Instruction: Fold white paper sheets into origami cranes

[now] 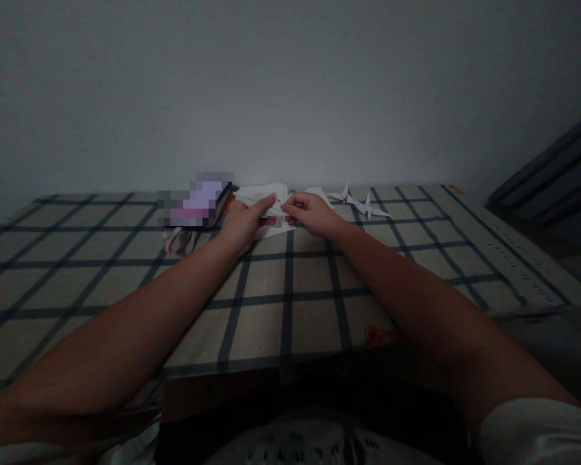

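Between my two hands is a small folded piece of white paper (274, 210), partly covered by my fingers. My left hand (246, 223) grips its left side, thumb on top and fingers beneath. From the right, my right hand (310, 213) pinches the paper's other end between thumb and fingertips. Behind and under the hands lie white paper sheets (259, 189) on the table. Two folded white paper cranes (368, 208) rest to the right of my right hand. The exact folds of the held piece are hard to make out in the dim light.
A checked cloth (266, 323) covers the table, which meets a plain wall (290, 90) at the back. Left of my hands lies a blurred purple-screened device (201, 201) with a pale strap (181, 242). Dark draped fabric (556, 174) hangs at the far right.
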Motion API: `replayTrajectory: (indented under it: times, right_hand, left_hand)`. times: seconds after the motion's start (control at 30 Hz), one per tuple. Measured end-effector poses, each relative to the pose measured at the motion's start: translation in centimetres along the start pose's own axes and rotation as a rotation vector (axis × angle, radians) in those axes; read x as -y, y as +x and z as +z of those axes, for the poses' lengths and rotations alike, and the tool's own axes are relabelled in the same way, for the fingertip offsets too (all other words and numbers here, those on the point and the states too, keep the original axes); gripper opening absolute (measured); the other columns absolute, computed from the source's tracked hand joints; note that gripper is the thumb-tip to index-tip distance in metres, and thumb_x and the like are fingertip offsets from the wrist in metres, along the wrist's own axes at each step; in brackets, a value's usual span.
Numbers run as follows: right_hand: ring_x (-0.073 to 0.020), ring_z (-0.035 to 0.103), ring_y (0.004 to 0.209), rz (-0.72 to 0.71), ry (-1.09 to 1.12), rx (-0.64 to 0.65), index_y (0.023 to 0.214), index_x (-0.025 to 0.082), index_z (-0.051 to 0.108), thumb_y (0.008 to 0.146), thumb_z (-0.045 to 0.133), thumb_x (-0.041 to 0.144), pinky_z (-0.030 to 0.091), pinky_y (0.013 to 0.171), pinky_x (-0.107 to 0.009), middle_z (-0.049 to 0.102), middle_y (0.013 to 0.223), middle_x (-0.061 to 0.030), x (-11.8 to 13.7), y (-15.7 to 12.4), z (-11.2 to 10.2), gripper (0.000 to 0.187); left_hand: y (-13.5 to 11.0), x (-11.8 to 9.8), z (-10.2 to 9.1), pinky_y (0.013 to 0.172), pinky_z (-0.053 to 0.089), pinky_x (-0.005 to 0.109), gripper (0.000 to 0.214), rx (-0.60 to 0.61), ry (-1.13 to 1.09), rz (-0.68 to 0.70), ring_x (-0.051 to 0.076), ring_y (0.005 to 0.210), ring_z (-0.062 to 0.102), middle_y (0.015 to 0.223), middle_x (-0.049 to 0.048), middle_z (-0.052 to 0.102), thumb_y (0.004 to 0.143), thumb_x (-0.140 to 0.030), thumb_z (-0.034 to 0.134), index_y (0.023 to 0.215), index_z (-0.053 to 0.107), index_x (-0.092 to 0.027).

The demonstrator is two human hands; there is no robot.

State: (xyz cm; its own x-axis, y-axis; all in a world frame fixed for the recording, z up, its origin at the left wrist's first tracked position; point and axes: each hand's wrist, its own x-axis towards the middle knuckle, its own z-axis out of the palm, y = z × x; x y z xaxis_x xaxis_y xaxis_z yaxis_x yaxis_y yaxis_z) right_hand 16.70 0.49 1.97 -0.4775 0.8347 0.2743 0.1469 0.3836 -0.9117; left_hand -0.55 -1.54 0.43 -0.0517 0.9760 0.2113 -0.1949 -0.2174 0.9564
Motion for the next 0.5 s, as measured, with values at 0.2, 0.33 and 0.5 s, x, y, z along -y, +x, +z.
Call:
replayTrajectory:
  times: [0.2,0.33,0.5]
  right_hand:
    - [-0.0097,0.057,0.063,0.013,-0.027,0.032,0.071,0.017,0.056,0.092,0.059,0.021,0.046,0.063,-0.022,0.061,0.065,0.0009,0.1,0.0,0.1,0.022]
    - [-0.01,0.055,0.062,0.006,-0.088,0.088,0.069,0.017,0.055,0.096,0.054,0.03,0.044,0.064,-0.023,0.057,0.062,0.0014,0.0,-0.2,0.1,0.03]
    - [-0.0099,0.048,0.061,-0.071,-0.228,0.087,0.063,0.017,0.051,0.097,0.051,0.036,0.038,0.064,-0.024,0.05,0.059,0.0032,-0.2,0.0,-0.3,0.039]
  left_hand:
    - [0.2,0.2,-0.1,0.057,0.052,0.024,0.049,-0.109,0.096,0.01,0.017,0.071,0.068,0.09,0.0093,0.075,0.072,-0.062,0.075,0.088,0.071,-0.015]
    - [0.3,0.3,-0.6,0.057,0.05,0.025,0.047,-0.111,0.263,0.12,0.016,0.065,0.065,0.075,0.0063,0.072,0.074,-0.061,0.074,0.078,0.069,-0.015]
    - [0.2,0.4,-1.0,0.052,0.043,0.024,0.046,-0.033,0.504,0.272,0.014,0.054,0.057,0.059,0.0027,0.064,0.081,-0.057,0.068,0.064,0.065,-0.015]
